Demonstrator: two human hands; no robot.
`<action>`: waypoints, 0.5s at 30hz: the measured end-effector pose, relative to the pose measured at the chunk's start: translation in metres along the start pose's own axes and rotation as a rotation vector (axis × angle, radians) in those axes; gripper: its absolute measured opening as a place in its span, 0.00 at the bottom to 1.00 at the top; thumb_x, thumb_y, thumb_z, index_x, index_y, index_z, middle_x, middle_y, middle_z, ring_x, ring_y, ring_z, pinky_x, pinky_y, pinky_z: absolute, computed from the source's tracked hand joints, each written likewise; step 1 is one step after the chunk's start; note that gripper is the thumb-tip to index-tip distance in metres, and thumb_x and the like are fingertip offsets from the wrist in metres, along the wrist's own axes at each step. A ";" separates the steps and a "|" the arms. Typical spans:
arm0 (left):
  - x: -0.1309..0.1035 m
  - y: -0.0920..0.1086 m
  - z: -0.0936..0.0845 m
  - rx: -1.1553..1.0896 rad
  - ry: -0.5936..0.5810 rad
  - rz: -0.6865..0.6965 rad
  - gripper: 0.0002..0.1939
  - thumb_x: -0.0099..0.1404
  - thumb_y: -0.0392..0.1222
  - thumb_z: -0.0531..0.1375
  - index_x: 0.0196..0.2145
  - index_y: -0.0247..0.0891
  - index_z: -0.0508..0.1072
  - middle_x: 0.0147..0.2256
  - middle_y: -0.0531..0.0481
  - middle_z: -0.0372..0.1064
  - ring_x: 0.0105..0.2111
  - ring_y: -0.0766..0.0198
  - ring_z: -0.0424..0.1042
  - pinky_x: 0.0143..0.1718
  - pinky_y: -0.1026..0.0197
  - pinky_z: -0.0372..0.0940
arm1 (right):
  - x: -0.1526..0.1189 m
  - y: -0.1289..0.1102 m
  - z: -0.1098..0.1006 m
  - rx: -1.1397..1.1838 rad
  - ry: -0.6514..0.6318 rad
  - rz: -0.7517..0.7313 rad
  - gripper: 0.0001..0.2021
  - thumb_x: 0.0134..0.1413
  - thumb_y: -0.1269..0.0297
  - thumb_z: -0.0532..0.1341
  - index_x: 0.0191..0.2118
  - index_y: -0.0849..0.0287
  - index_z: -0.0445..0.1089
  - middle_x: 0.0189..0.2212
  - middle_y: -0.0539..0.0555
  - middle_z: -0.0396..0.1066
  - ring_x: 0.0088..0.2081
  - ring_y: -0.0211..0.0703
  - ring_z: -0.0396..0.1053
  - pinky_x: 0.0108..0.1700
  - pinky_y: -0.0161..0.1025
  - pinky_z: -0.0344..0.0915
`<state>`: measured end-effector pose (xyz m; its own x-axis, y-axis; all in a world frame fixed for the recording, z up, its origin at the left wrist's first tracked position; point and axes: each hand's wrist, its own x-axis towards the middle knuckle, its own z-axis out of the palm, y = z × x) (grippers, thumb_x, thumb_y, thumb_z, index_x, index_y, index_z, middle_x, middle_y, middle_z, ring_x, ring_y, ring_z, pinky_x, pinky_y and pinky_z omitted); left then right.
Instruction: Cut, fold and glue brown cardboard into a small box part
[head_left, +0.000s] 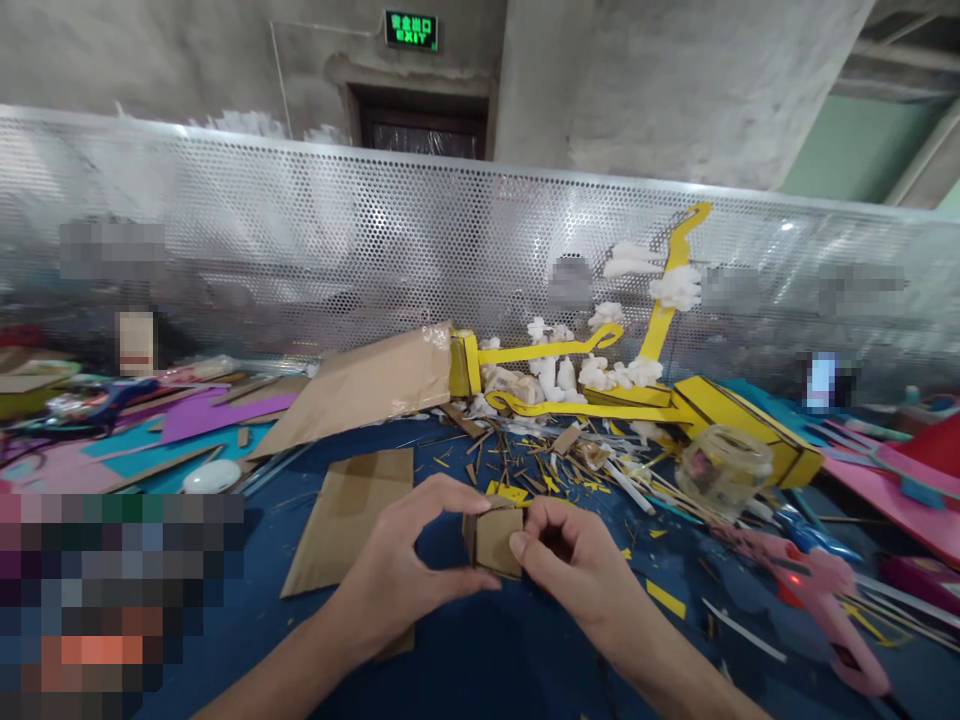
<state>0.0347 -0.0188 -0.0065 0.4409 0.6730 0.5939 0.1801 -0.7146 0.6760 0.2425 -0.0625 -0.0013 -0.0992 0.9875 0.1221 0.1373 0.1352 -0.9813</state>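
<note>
Between my hands is a small box-like cardboard piece [499, 543], a little right of the middle of the view. My left hand [420, 550] grips its left side, fingers on the top edge and thumb at the bottom. The thumb and curled fingers of my right hand [566, 550] pinch its right edge. A flat cardboard sheet [349, 515] lies behind my left hand. Small yellow scraps [508, 492] lie just beyond the piece, beside many thin cardboard slivers.
At the right, a pink glue gun [821, 590] lies near a clear jar [724, 465] and a yellow cardboard structure [750, 425]. A large cardboard panel [367, 385] leans behind, before a perforated metal screen [450, 250]. Purple sheets [217, 410] lie at left.
</note>
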 end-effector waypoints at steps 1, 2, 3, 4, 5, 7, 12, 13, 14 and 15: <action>0.000 0.001 0.000 -0.001 0.000 -0.002 0.25 0.53 0.46 0.77 0.46 0.44 0.75 0.44 0.48 0.76 0.45 0.55 0.76 0.48 0.55 0.70 | 0.000 0.000 0.000 -0.004 0.002 -0.003 0.15 0.53 0.55 0.66 0.25 0.55 0.61 0.20 0.43 0.55 0.23 0.35 0.50 0.25 0.36 0.47; 0.000 0.001 0.000 0.000 -0.002 -0.004 0.25 0.53 0.46 0.77 0.46 0.44 0.75 0.44 0.48 0.76 0.45 0.55 0.76 0.48 0.55 0.70 | 0.000 0.000 0.000 -0.007 0.004 -0.004 0.15 0.52 0.55 0.66 0.25 0.55 0.61 0.20 0.43 0.55 0.23 0.35 0.51 0.25 0.36 0.47; 0.000 0.002 -0.001 0.002 -0.003 -0.007 0.25 0.53 0.46 0.77 0.46 0.44 0.75 0.44 0.48 0.76 0.45 0.55 0.76 0.48 0.55 0.70 | 0.000 0.000 0.000 -0.010 0.004 -0.002 0.15 0.52 0.55 0.66 0.25 0.55 0.61 0.20 0.43 0.55 0.23 0.35 0.51 0.25 0.36 0.47; 0.001 0.003 -0.001 0.006 -0.004 -0.009 0.25 0.53 0.45 0.77 0.46 0.44 0.75 0.44 0.48 0.76 0.44 0.55 0.76 0.48 0.55 0.70 | -0.001 0.000 0.000 -0.012 0.002 0.000 0.15 0.52 0.55 0.66 0.25 0.55 0.61 0.20 0.43 0.55 0.23 0.35 0.51 0.25 0.36 0.47; 0.001 0.004 -0.001 0.011 -0.010 -0.012 0.24 0.54 0.45 0.77 0.47 0.44 0.75 0.44 0.48 0.76 0.44 0.56 0.76 0.47 0.55 0.70 | -0.001 0.000 0.000 -0.016 -0.001 0.002 0.15 0.52 0.54 0.66 0.25 0.55 0.62 0.20 0.44 0.55 0.23 0.35 0.51 0.25 0.36 0.47; 0.001 0.006 -0.002 0.025 -0.026 -0.006 0.24 0.54 0.46 0.76 0.47 0.44 0.76 0.44 0.48 0.75 0.44 0.55 0.76 0.48 0.55 0.70 | -0.001 0.000 0.000 -0.019 -0.005 0.001 0.15 0.53 0.53 0.65 0.25 0.55 0.62 0.21 0.44 0.56 0.23 0.36 0.51 0.25 0.36 0.48; 0.001 0.006 -0.002 0.064 -0.081 0.002 0.26 0.55 0.46 0.75 0.51 0.47 0.75 0.48 0.47 0.73 0.49 0.54 0.73 0.52 0.54 0.68 | -0.001 0.003 0.001 0.008 -0.028 -0.022 0.16 0.56 0.53 0.65 0.26 0.55 0.62 0.21 0.44 0.57 0.25 0.37 0.53 0.26 0.35 0.50; 0.000 0.006 -0.002 0.068 -0.090 -0.005 0.26 0.56 0.45 0.75 0.51 0.47 0.74 0.49 0.47 0.72 0.49 0.54 0.73 0.53 0.54 0.68 | -0.001 0.004 0.001 0.012 -0.032 -0.025 0.16 0.56 0.53 0.65 0.26 0.55 0.62 0.21 0.44 0.57 0.25 0.37 0.54 0.26 0.35 0.50; 0.000 0.006 -0.002 0.069 -0.095 -0.009 0.26 0.56 0.45 0.75 0.51 0.47 0.74 0.49 0.47 0.72 0.50 0.54 0.73 0.53 0.54 0.68 | 0.000 0.005 0.001 0.013 -0.035 -0.029 0.16 0.56 0.53 0.65 0.26 0.55 0.63 0.21 0.44 0.57 0.25 0.37 0.54 0.26 0.35 0.51; 0.000 0.006 -0.002 0.069 -0.098 -0.011 0.26 0.56 0.44 0.75 0.51 0.47 0.73 0.49 0.47 0.71 0.50 0.54 0.72 0.53 0.54 0.67 | 0.000 0.006 0.001 0.013 -0.036 -0.035 0.16 0.56 0.53 0.66 0.26 0.56 0.63 0.21 0.45 0.58 0.25 0.37 0.54 0.27 0.35 0.51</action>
<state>0.0343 -0.0228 -0.0019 0.5221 0.6614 0.5385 0.2445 -0.7209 0.6485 0.2425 -0.0619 -0.0069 -0.1393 0.9787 0.1508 0.1207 0.1679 -0.9784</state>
